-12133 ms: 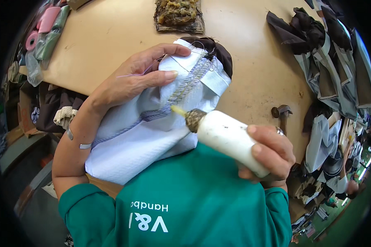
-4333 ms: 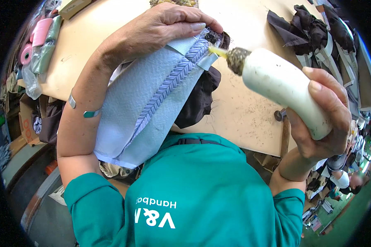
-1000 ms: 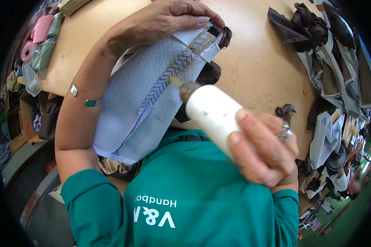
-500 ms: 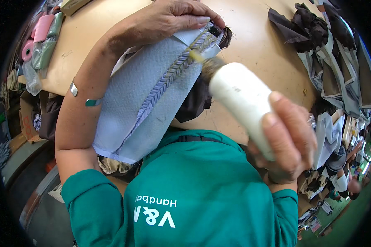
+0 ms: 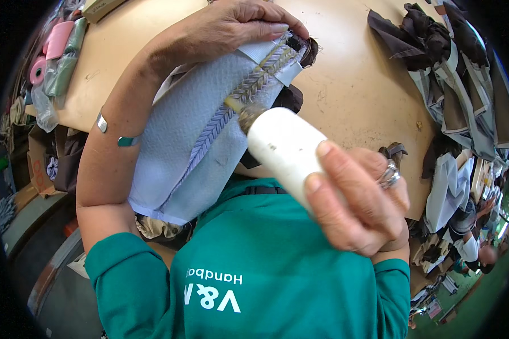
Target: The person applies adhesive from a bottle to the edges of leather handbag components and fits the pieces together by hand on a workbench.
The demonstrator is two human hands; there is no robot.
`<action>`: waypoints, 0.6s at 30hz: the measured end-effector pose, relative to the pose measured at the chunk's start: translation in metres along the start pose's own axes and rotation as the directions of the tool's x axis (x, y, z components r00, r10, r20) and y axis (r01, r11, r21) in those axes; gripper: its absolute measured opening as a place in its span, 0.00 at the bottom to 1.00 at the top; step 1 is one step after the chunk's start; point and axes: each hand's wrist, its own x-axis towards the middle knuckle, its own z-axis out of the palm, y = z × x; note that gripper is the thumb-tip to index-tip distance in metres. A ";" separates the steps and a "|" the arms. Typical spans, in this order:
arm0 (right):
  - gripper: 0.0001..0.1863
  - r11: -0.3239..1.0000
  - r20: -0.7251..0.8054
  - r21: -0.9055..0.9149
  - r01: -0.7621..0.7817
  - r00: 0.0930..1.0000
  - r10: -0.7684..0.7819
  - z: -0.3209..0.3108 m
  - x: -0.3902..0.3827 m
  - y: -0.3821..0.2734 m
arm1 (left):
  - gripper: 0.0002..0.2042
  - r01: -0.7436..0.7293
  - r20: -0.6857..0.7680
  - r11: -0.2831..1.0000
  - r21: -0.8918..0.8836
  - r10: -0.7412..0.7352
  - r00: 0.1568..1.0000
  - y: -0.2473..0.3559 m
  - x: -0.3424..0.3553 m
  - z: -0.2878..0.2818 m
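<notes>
My right hand [image 5: 362, 198] grips a white squeeze bottle [image 5: 285, 150], tilted with its grimy neck and yellowish nozzle pointing up and left. The nozzle tip lies at a seam with a herringbone pattern [image 5: 206, 135] on a pale blue-grey fabric piece [image 5: 164, 141]. Above the tip, the seam looks yellowish and darker; below, it is pale lilac. My left hand [image 5: 251, 25] is closed over the far end of the fabric, fingers bent round its edge beside a frayed dark brown bit. Dark brown fabric [image 5: 288, 99] shows under the piece.
Pink thread cones [image 5: 59, 39] and a green wrapped roll [image 5: 59, 76] stand at the table's left edge. Dark brown and grey fabric pieces [image 5: 430, 51] lie at the right. A cardboard box [image 5: 99, 7] sits at the far left. Another person [image 5: 481, 254] is at the far right.
My right hand has moved the bottle left and slightly down, its nozzle travelling down along the seam. The yellowish, darker stretch reaches further down. My left hand and the fabric have stayed put.
</notes>
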 end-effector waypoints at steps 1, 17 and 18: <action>0.14 0.999 -0.008 0.006 0.033 0.999 -0.033 0.004 0.001 -0.001 | 0.11 -0.023 -0.001 1.000 0.006 0.023 1.000 0.000 0.000 0.000; 0.18 0.996 -0.011 -0.005 -0.090 0.996 0.090 -0.015 -0.012 0.007 | 0.11 -0.055 0.018 0.998 0.013 0.054 0.998 0.000 0.001 -0.001; 0.18 0.995 0.007 0.012 -0.098 0.995 0.097 -0.015 -0.011 0.005 | 0.11 -0.069 0.022 0.998 0.008 0.068 0.997 0.000 0.001 -0.001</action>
